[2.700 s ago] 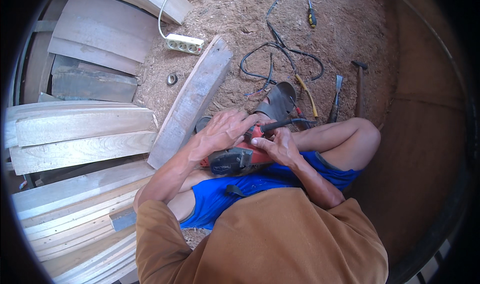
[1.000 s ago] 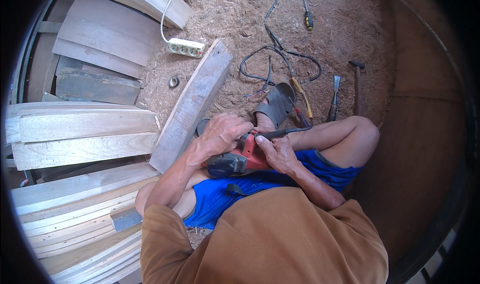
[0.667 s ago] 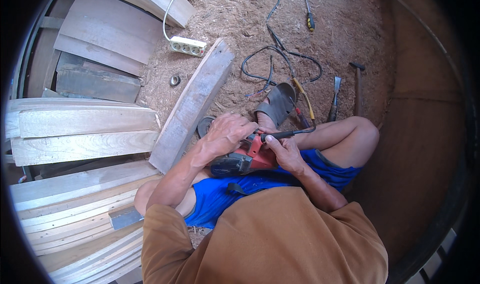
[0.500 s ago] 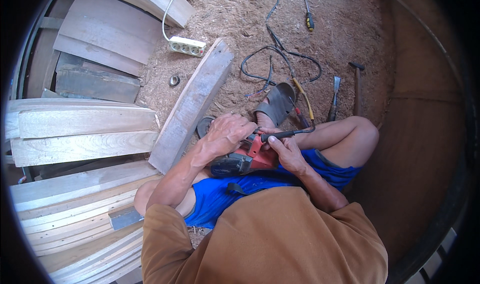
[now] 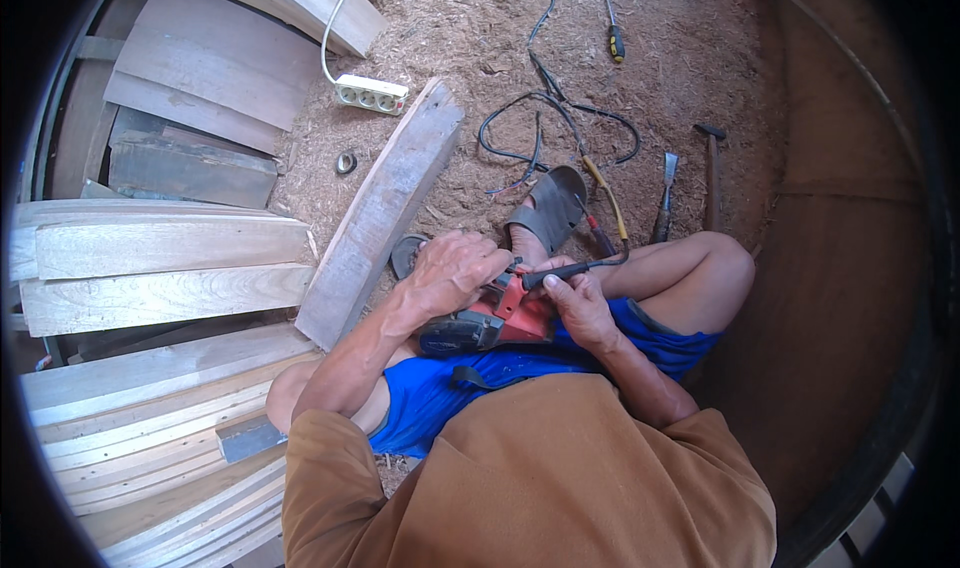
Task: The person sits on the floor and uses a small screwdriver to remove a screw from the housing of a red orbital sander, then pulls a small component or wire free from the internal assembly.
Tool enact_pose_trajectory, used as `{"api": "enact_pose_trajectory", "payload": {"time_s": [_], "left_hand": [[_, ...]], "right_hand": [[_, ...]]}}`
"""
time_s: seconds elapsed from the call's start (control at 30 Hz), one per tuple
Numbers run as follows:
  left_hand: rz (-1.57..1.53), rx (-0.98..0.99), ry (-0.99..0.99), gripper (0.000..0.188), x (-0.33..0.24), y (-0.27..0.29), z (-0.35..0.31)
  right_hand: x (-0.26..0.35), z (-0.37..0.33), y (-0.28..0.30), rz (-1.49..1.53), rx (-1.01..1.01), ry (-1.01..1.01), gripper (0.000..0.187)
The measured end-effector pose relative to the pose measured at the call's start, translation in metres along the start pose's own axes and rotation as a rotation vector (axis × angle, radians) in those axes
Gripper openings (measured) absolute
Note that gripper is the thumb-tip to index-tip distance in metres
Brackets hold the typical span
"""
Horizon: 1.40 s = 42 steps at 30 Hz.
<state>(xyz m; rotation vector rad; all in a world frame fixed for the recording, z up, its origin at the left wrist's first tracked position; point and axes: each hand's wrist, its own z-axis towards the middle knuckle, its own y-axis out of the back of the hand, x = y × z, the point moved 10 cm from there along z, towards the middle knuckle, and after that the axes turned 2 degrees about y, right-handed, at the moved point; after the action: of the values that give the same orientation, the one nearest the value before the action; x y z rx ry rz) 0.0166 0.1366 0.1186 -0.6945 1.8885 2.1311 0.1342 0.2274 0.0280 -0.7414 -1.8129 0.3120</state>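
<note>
Planer [image 5: 490, 320] under left hand [image 5: 452, 270]

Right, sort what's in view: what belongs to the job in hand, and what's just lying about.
In hand:
- red power tool on the lap
- left hand on top of it
- right hand gripping a black-handled tool

Lying about:
- plank
- power strip
- screwdriver
- chisel
- hammer
- sandal
</note>
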Motion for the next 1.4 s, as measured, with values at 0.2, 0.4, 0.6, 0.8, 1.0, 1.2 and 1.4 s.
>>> {"api": "enact_pose_trajectory", "payload": {"time_s": [0.2, 0.4, 0.6, 0.8, 1.0, 1.2, 1.4], "left_hand": [[-0.035, 0.037, 0.037, 0.026, 0.002, -0.002, 0.001], [-0.006, 0.014, 0.111, 0.027, 0.008, -0.006, 0.003], [0.025, 0.05, 0.151, 0.013, 0.011, -0.008, 0.003], [0.009, 0.054, 0.186, 0.033, 0.017, -0.014, 0.001], [0.036, 0.068, 0.188, 0.032, 0.02, -0.015, 0.002], [-0.207, 0.202, 0.058, 0.033, 0.006, 0.002, 0.013], [-0.234, 0.36, 0.205, 0.047, 0.019, -0.017, 0.011]], "right_hand": [[-0.006, 0.002, 0.002, 0.073, -0.016, -0.025, 0.026], [-0.01, 0.0, 0.007, 0.056, -0.053, -0.013, 0.022], [-0.003, 0.002, 0.006, 0.07, -0.042, 0.031, 0.025], [0.01, 0.007, -0.006, -0.196, -0.01, 0.094, 0.038], [-0.003, 0.012, -0.019, -0.236, 0.035, -0.078, 0.054], [-0.006, 0.009, -0.018, -0.227, -0.003, -0.14, 0.047], [-0.001, 0.013, -0.017, -0.385, -0.03, -0.123, 0.031]]}}
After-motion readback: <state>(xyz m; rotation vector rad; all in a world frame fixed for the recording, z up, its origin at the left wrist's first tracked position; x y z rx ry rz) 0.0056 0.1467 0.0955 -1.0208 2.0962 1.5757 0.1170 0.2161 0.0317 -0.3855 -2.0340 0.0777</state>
